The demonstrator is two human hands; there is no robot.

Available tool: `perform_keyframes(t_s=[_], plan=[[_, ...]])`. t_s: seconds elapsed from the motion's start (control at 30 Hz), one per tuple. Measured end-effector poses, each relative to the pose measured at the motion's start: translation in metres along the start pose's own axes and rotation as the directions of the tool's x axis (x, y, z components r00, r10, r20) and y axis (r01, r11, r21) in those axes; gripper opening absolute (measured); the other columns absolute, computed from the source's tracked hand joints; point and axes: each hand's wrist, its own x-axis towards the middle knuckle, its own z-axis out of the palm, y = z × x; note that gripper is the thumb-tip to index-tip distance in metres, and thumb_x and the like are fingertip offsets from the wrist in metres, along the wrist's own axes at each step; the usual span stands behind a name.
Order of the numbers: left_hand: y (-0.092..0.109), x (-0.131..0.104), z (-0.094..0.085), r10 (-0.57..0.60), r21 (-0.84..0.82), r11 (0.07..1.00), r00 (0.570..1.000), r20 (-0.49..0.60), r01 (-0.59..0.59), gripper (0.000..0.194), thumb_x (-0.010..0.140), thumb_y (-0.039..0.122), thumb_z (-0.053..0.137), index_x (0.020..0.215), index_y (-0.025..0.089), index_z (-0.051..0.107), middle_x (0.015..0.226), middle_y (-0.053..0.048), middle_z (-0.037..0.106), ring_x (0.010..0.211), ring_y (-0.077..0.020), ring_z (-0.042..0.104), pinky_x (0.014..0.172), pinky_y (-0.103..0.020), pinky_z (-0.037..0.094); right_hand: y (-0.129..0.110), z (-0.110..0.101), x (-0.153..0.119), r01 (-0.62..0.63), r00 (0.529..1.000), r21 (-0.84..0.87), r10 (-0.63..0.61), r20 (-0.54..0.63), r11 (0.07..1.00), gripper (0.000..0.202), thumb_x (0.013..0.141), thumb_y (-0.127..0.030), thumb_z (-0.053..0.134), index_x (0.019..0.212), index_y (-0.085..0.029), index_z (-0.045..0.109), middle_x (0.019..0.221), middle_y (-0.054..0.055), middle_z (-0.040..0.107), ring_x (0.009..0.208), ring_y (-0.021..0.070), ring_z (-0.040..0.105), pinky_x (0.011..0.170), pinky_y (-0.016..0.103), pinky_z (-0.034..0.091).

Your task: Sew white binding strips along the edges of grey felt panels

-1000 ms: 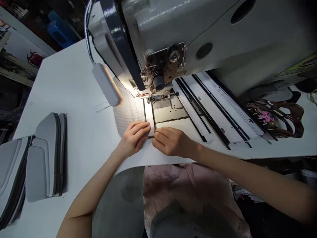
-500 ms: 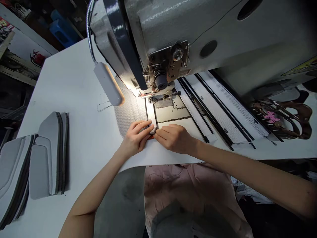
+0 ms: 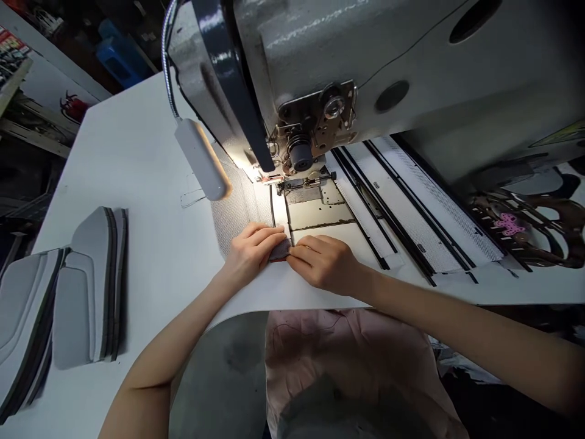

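A grey mesh fabric panel (image 3: 231,216) with a white strip (image 3: 279,210) along its right edge lies under the sewing machine's presser foot (image 3: 280,185). My left hand (image 3: 256,247) is closed over the panel's near right corner, fingers together on top and the thumb mostly hidden. Between my hands shows a dark grey bit of that corner, with a reddish edge below it. My right hand (image 3: 322,259) pinches the corner's right side; its fingertips almost meet the left hand's.
A lamp (image 3: 203,160) hangs left of the sewing machine head (image 3: 315,61). Stacked grey padded panels (image 3: 75,311) lie at the table's left. White mesh strips with black edging (image 3: 411,213) lie right of the needle area, beside brown-handled scissors (image 3: 567,238).
The white end of the strip that showed between my hands is now replaced by a dark grey surface. My right hand has shifted slightly. The whole view has moved a little.
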Motion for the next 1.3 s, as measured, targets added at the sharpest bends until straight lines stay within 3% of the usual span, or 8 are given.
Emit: perform_keyframes(t_s=[0.17, 0.27, 0.4, 0.57, 0.83, 1.0, 1.3], plan=[[0.001, -0.004, 0.003, 0.038, -0.026, 0.999, 0.996, -0.076, -0.040, 0.021, 0.099, 0.015, 0.050, 0.112, 0.019, 0.066, 0.099, -0.007, 0.075, 0.094, -0.0178, 0.066, 0.084, -0.033, 0.057, 0.000, -0.002, 0.004, -0.018, 1.000, 0.038, 0.018, 0.005, 0.999, 0.029, 0.094, -0.006, 0.052, 0.070, -0.020, 0.061, 0.062, -0.003, 0.059, 0.060, 0.0118, 0.042, 0.054, 0.030, 0.026], [0.000, -0.004, 0.001, 0.070, -0.020, 0.997, 0.997, -0.028, -0.071, 0.023, 0.099, 0.015, 0.052, 0.116, 0.020, 0.065, 0.100, -0.007, 0.074, 0.095, -0.0181, 0.066, 0.083, -0.033, 0.058, 0.001, -0.004, 0.004, -0.018, 0.999, 0.103, 0.014, 0.046, 0.995, 0.029, 0.094, -0.004, 0.050, 0.071, -0.020, 0.059, 0.061, -0.002, 0.056, 0.059, 0.0117, 0.040, 0.053, 0.031, 0.025], [-0.002, -0.004, -0.001, 0.091, -0.020, 0.996, 0.996, 0.017, -0.090, 0.030, 0.098, 0.013, 0.050, 0.124, 0.021, 0.063, 0.106, -0.008, 0.073, 0.100, -0.0194, 0.065, 0.085, -0.034, 0.058, 0.006, -0.005, 0.004, 0.060, 0.998, 0.061, -0.061, 0.018, 0.996, 0.030, 0.090, 0.000, 0.051, 0.066, -0.019, 0.056, 0.062, -0.002, 0.055, 0.060, 0.0118, 0.039, 0.053, 0.030, 0.027], [-0.012, -0.002, 0.002, 0.078, -0.034, 0.996, 0.997, 0.023, -0.077, 0.036, 0.098, 0.015, 0.046, 0.130, 0.023, 0.061, 0.111, -0.009, 0.072, 0.104, -0.0211, 0.065, 0.089, -0.037, 0.058, 0.015, -0.002, 0.008, 0.021, 0.996, 0.158, -0.035, 0.085, 0.987, 0.034, 0.091, 0.001, 0.046, 0.064, -0.019, 0.053, 0.062, -0.002, 0.053, 0.058, 0.0116, 0.036, 0.054, 0.032, 0.025], [-0.028, 0.011, 0.007, 0.088, 0.014, 0.996, 0.996, 0.009, -0.089, 0.037, 0.096, 0.009, 0.042, 0.123, 0.021, 0.064, 0.109, -0.009, 0.073, 0.102, -0.0197, 0.064, 0.087, -0.035, 0.057, 0.025, 0.005, 0.020, 0.036, 0.996, 0.055, -0.040, 0.075, 0.998, 0.036, 0.085, 0.005, 0.046, 0.058, -0.018, 0.048, 0.056, -0.001, 0.044, 0.054, 0.0125, 0.028, 0.052, 0.033, 0.020], [-0.041, 0.017, 0.012, 0.057, 0.053, 0.997, 0.997, 0.048, -0.060, 0.038, 0.098, 0.012, 0.038, 0.121, 0.021, 0.067, 0.108, -0.008, 0.073, 0.101, -0.0199, 0.064, 0.089, -0.038, 0.057, 0.029, 0.009, 0.025, -0.069, 0.988, 0.108, 0.053, 0.148, 0.992, 0.036, 0.084, 0.007, 0.043, 0.059, -0.017, 0.049, 0.056, -0.001, 0.045, 0.053, 0.0123, 0.027, 0.052, 0.033, 0.020], [-0.058, 0.034, 0.017, 0.064, 0.113, 0.991, 0.998, 0.015, -0.066, 0.033, 0.099, 0.014, 0.038, 0.108, 0.019, 0.070, 0.099, -0.008, 0.073, 0.093, -0.0190, 0.065, 0.079, -0.034, 0.057, 0.036, 0.015, 0.035, -0.145, 0.964, 0.016, 0.137, 0.228, 0.989, 0.033, 0.088, 0.002, 0.044, 0.066, -0.017, 0.057, 0.059, 0.001, 0.052, 0.056, 0.0135, 0.034, 0.054, 0.032, 0.020]])
